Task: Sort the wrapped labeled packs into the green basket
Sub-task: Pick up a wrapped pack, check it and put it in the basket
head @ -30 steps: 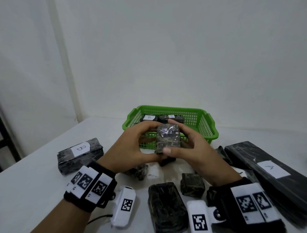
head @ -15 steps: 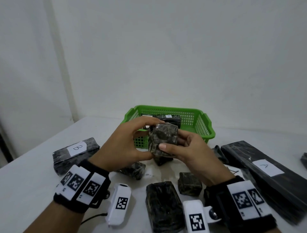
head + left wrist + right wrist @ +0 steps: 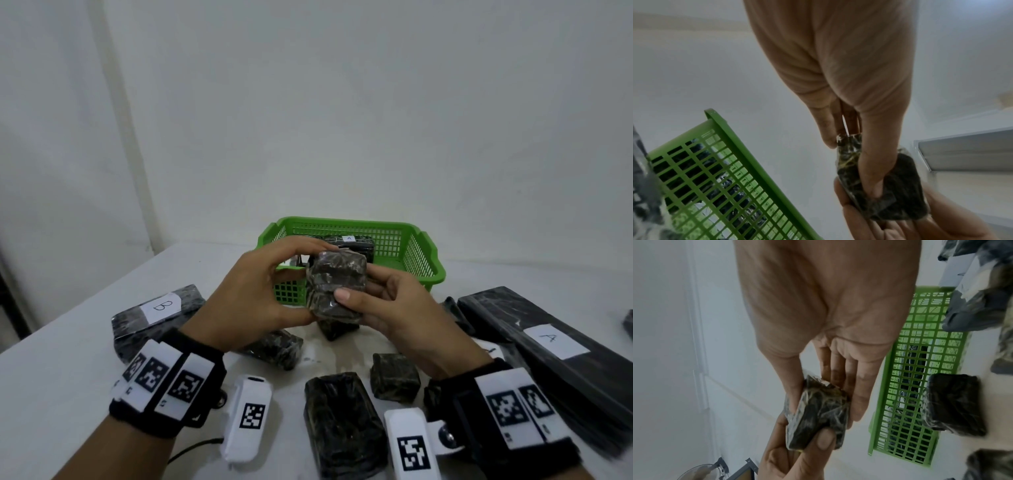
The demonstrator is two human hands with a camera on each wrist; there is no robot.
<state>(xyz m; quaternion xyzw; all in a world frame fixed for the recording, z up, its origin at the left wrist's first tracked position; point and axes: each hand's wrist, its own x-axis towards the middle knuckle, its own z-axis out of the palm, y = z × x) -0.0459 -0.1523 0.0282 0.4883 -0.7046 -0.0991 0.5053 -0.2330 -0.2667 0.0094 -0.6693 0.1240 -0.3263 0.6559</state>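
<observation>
Both hands hold a small dark wrapped pack (image 3: 337, 282) in the air just in front of the green basket (image 3: 423, 255). My left hand (image 3: 263, 291) grips its left side, thumb under and fingers over the top. My right hand (image 3: 383, 305) pinches its right side with the thumb on the front face. The same pack (image 3: 879, 183) (image 3: 818, 415) shows in both wrist views, no label visible on it. Inside the basket lie dark packs, one with a white label (image 3: 348, 238).
On the white table (image 3: 68, 394) lie a pack labelled B (image 3: 161, 308) at the left, a long pack labelled A (image 3: 555, 346) at the right, and several small unlabelled dark packs (image 3: 342, 421) near the front. A wall stands close behind the basket.
The pack has been turned in both hands and tilted, and shifted slightly left. The right thumb now sits lower on its front face.
</observation>
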